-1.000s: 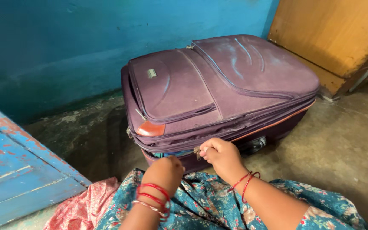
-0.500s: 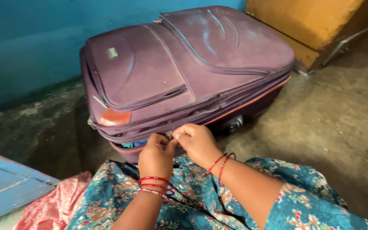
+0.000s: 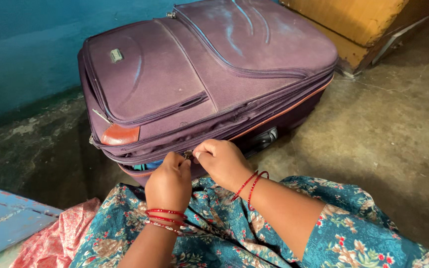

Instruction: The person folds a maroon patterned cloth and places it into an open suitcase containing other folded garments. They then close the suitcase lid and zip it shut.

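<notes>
Foremost: large purple fabric suitcase (image 3: pixel 204 74), lying flat on the grey concrete floor (image 3: pixel 383 129) against a blue wall (image 3: pixel 21 44); brown leather tag (image 3: pixel 120 134) at its near corner. Next, left hand (image 3: pixel 170 181) and right hand (image 3: pixel 222 161), both curled nearly closed at the suitcase's near edge, fingertips pinching a small metal zipper pull (image 3: pixel 188 154) between them. Lastly, red bangles (image 3: pixel 167 218) on the left wrist.

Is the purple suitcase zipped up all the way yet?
Not yet. The suitcase lies flat with its lid down and the long side looks zipped. Both hands, left hand and right hand, pinch the zip pull. A gap by the near corner shows blue cloth inside.
</notes>
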